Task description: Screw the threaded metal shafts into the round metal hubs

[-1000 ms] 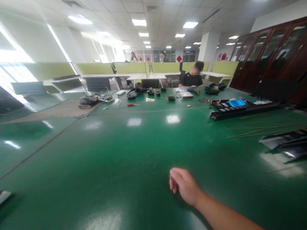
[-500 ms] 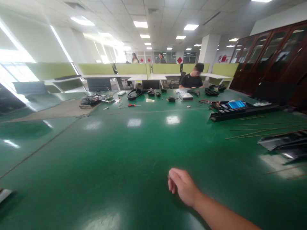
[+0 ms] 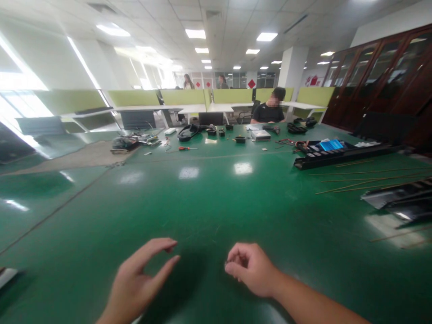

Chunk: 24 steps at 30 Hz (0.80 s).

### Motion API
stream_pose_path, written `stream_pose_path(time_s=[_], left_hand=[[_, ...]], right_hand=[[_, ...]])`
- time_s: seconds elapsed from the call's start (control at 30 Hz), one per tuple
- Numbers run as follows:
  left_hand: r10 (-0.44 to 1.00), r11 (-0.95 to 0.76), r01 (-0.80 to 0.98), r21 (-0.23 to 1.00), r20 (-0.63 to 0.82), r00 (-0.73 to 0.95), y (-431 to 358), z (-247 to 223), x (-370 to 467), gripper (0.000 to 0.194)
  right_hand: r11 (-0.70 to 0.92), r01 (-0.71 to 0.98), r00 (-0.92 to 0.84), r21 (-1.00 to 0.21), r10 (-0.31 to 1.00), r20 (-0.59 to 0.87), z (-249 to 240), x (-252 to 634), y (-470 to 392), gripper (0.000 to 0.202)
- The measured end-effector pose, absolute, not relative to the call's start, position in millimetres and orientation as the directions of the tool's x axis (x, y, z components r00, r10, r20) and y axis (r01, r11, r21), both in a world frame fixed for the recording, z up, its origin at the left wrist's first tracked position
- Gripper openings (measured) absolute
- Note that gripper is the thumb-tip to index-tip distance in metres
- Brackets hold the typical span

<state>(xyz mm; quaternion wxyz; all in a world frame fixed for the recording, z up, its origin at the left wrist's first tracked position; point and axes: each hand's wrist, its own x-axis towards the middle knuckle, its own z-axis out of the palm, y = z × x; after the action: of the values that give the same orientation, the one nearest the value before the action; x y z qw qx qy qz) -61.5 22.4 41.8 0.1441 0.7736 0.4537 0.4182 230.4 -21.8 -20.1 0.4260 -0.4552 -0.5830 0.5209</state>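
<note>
My right hand [image 3: 251,270] is over the near part of the green tabletop [image 3: 209,202], thumb and fingers pinched together. A tiny dark bit shows at the fingertips, too small to name. To its left, my left hand [image 3: 141,274] has its thumb and fingers apart, with nothing between them. The fingertips of the left hand point toward the right hand, and a gap of tabletop lies between the two.
A screwdriver [image 3: 187,148] with a red handle lies at the far side. Black channel parts [image 3: 337,155] and thin rods [image 3: 367,180] lie on the right. A pale object [image 3: 7,275] sits at the left edge. A person [image 3: 270,108] sits beyond the table.
My left hand has come into view from below with its fingers apart. My right hand has turned slightly and shifted a little left, its fingers still pinched.
</note>
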Motion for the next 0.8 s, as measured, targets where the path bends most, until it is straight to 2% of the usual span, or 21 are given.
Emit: stream_pose_path(time_s=[0.13,0.23,0.33,0.57,0.67,0.8], left_hand=[[0.715,-0.67,0.435,0.602,0.363,0.598,19.9,27.8,-1.0,0.031],[0.673,-0.632,0.332,0.7,0.285,0.682,15.1,23.1,22.7,0.018],[0.698,-0.591,0.257,0.764,0.325,0.638,12.8,19.8,30.2,0.011],[0.705,-0.592,0.249,0.767,0.342,0.621,6.3,20.4,32.9,0.011],[0.797,-0.528,0.321,0.787,0.327,0.508,4.9,22.4,24.1,0.011],[0.93,-0.344,0.449,0.825,0.232,0.285,6.3,22.7,-17.8,0.021]], right_hand=[[0.109,0.081,-0.259,-0.991,0.962,0.085,-19.5,231.0,-23.9,0.02],[0.078,0.016,-0.281,-0.997,0.957,0.07,-22.1,230.3,-23.0,0.023],[0.028,-0.033,-0.318,-0.999,0.948,0.037,-25.6,228.7,-21.4,0.03],[0.037,-0.003,-0.325,-0.999,0.945,0.036,-25.0,228.8,-22.0,0.032],[0.032,-0.007,-0.357,-0.999,0.934,0.033,-24.3,229.4,-22.0,0.028],[-0.012,-0.003,-0.361,-1.0,0.933,-0.011,-24.4,228.8,-21.7,0.023]])
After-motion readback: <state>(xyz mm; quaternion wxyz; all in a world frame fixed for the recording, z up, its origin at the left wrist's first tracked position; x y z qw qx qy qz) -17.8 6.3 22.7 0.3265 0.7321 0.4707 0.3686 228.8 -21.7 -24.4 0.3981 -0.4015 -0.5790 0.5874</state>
